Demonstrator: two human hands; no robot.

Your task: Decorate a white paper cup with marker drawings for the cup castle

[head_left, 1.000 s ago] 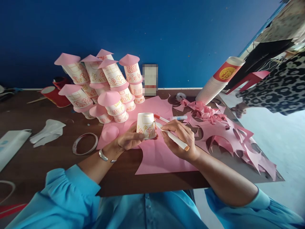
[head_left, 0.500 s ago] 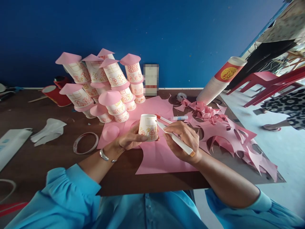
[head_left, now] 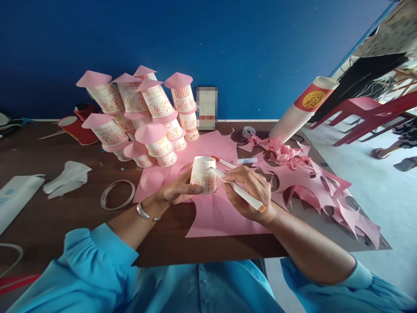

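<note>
A white paper cup (head_left: 202,174) with red and yellow flowers and a thin window outline is in my left hand (head_left: 180,188), whose fingers wrap round its left side and base. My right hand (head_left: 249,193) is closed on a white marker (head_left: 245,195) with an orange end, its tip at the cup's upper right side. Beneath both hands lies a cut pink sheet (head_left: 221,215). Another marker (head_left: 223,162) and a glue stick (head_left: 245,161) rest just behind my right hand. A small pink cone (head_left: 152,181) sits left of the cup.
Stacked decorated cups with pink cone roofs (head_left: 150,132) stand at the back left. Pink scraps (head_left: 319,184) and a tall cup stack (head_left: 302,108) are on the right. A tape roll (head_left: 117,194) and a crumpled tissue (head_left: 67,179) lie left. Red stools (head_left: 361,113) stand beyond.
More of a window outline shows on the cup, and the marker tip has shifted slightly left onto it. In the background at right, a person's feet have moved.
</note>
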